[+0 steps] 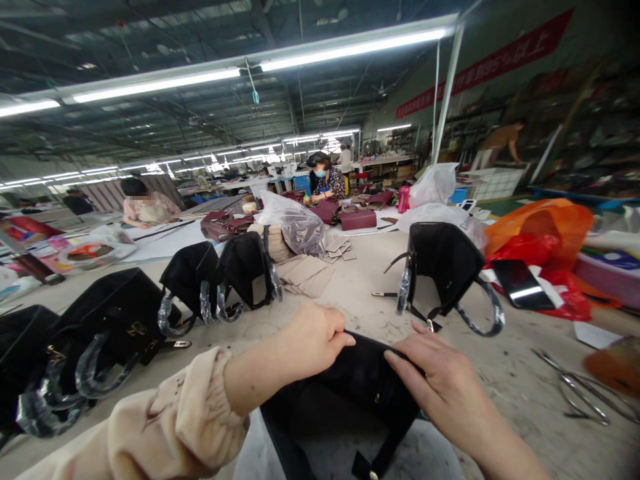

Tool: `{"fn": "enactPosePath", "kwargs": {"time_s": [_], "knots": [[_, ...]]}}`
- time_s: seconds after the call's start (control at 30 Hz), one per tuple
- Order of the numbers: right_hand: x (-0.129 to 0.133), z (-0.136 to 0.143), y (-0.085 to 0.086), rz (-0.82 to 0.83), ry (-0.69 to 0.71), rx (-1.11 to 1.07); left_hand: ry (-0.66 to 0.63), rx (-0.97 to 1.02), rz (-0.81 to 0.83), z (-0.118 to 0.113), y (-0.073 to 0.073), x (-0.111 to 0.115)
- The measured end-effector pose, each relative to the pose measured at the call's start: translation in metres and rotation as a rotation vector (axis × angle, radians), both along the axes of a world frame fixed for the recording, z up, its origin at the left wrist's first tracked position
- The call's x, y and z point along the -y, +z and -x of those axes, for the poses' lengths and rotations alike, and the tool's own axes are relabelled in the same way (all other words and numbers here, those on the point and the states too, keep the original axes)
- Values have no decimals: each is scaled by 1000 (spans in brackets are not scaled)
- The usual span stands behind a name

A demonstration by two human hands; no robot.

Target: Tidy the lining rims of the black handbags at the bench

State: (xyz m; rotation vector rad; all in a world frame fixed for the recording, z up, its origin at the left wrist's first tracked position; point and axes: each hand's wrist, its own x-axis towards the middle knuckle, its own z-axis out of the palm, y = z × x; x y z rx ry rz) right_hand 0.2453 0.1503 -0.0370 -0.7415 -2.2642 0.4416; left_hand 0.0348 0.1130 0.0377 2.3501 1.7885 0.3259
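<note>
A black handbag (345, 400) lies open at the table's near edge, directly below me. My left hand (315, 337) pinches its upper edge, thumb and fingers closed on the black material. On the right side, my right hand (435, 367) grips the same rim, thumb on the near face and fingers behind it. A strap with a small metal end hangs at the bag's lower right. Beyond my right hand stands another black handbag (440, 267), its handle wrapped in clear plastic. More black handbags (245, 267) with wrapped handles stand to the left.
Scissors (575, 387) and a phone (523, 285) lie at the right, near orange and red plastic bags (540, 230). Beige card pieces (305, 273) lie mid-table beside a clear plastic bag (295, 223). Co-workers sit across the table, near maroon pieces (357, 220).
</note>
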Motion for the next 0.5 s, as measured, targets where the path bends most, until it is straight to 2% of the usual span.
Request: {"fn": "enactPosePath", "kwargs": {"time_s": [0.5], "knots": [[0, 2, 3, 34, -5, -27, 28, 15, 31, -1, 1, 1]]}}
